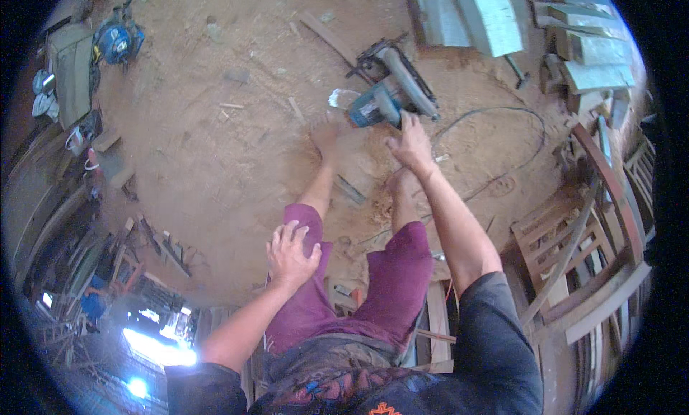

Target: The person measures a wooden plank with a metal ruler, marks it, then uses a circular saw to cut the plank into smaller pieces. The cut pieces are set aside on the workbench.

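A brown, dusty floor (222,178) is littered with wood scraps; a blue machine (117,42) is seen at the upper left, timber pieces (596,76) are stacked at the upper right, and a slatted wooden frame (567,246) is leaned at the lower right. The left hand (293,258), loosely spread and empty, is rested on purple shorts (380,286) near centre. At upper centre, a circular saw (388,92) is placed at the fingertips of the half-curled right hand (413,148); whether it is gripped cannot be told. Teal housing is shown leftward, a grey guard rightward.
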Tool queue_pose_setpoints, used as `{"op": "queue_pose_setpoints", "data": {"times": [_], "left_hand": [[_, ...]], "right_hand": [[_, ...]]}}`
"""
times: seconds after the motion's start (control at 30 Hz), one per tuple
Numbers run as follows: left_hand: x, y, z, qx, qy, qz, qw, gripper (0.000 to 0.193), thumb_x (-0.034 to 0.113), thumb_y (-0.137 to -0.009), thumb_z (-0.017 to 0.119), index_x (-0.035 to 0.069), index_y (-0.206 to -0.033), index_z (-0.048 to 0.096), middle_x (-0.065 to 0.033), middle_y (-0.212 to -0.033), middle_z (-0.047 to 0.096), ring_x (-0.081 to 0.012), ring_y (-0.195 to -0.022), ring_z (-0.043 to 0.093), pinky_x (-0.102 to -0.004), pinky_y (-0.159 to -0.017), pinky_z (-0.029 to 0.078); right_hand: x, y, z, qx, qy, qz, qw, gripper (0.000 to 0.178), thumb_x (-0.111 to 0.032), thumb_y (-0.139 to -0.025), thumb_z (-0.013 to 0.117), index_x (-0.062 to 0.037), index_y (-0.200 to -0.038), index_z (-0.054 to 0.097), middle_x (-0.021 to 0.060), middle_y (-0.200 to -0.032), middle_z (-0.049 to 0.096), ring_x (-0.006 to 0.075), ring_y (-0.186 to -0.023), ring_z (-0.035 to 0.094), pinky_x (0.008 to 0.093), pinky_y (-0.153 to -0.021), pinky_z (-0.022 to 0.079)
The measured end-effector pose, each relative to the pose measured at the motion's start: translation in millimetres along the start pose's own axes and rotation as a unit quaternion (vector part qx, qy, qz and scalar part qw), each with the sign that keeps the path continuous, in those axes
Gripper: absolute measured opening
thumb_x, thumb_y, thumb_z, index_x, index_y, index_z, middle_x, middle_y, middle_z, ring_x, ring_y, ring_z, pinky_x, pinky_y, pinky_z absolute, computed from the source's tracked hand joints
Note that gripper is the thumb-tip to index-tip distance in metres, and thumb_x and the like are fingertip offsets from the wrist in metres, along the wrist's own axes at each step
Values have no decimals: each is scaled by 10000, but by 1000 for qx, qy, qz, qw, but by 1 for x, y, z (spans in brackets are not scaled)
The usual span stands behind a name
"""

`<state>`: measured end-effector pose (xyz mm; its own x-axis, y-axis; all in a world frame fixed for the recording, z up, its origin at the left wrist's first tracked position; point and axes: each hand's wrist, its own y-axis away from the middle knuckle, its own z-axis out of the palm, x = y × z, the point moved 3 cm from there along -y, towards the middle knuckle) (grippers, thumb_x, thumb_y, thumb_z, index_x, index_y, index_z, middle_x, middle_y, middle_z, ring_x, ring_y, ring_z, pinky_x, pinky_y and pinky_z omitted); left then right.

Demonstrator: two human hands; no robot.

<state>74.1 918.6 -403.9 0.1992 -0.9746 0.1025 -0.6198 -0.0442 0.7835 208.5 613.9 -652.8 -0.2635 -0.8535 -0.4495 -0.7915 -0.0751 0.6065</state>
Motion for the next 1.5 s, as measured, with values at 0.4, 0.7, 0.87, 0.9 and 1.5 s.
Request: {"op": "queue_pose_setpoints", "data": {"times": [0.4, 0.7, 0.87, 0.9, 1.5], "left_hand": [[-6, 0, 12, 14, 31, -9, 999, 465, 381, -878, 798, 142, -1275, 761, -84, -1471, 622, -373, -1408, 541, -599, -1135, 459], [4, -14, 12, -71, -21, -1, 997, 606, 409, -880, 826, 160, -1416, 694, -89, -1598, 534, -362, -1546, 400, -641, -1226, 376], [9, -4, -2, -107, -80, 64, 989, 663, 444, -883, 834, 131, -1450, 694, -143, -1649, 539, -392, -1582, 408, -631, -1227, 401], [12, -5, -9, -132, -37, 72, 988, 635, 444, -895, 830, 108, -1421, 715, -163, -1576, 605, -395, -1504, 507, -580, -1205, 443], [455, 153, -71, -440, 470, 110, 757, 758, 519, -1108, 634, 40, -1644, 395, -215, -1621, 500, -366, -1416, 591, -511, -1144, 534]], "right_hand": [[-3, -14, -15, -80, -99, 104, 986, 581, -410, -868, 869, -48, -1299, 722, 269, -1215, 779, 465, -1196, 722, 529, -1032, 569], [-9, 218, -117, -58, -348, 219, 910, 628, -483, -816, 906, -95, -1297, 795, 174, -1210, 824, 336, -1151, 778, 445, -1022, 583], [-8, 360, -170, -29, -437, 261, 860, 698, -517, -832, 903, -68, -1349, 770, 174, -1264, 810, 311, -1211, 756, 444, -1081, 562], [-8, 383, -179, -7, -425, 261, 867, 687, -508, -841, 906, -66, -1348, 766, 172, -1268, 810, 319, -1207, 758, 450, -1079, 561], [-29, 651, -389, 409, -496, 190, 742, 549, -366, -925, 884, -3, -1314, 748, 244, -1145, 807, 343, -1084, 792, 442, -981, 600]]}}
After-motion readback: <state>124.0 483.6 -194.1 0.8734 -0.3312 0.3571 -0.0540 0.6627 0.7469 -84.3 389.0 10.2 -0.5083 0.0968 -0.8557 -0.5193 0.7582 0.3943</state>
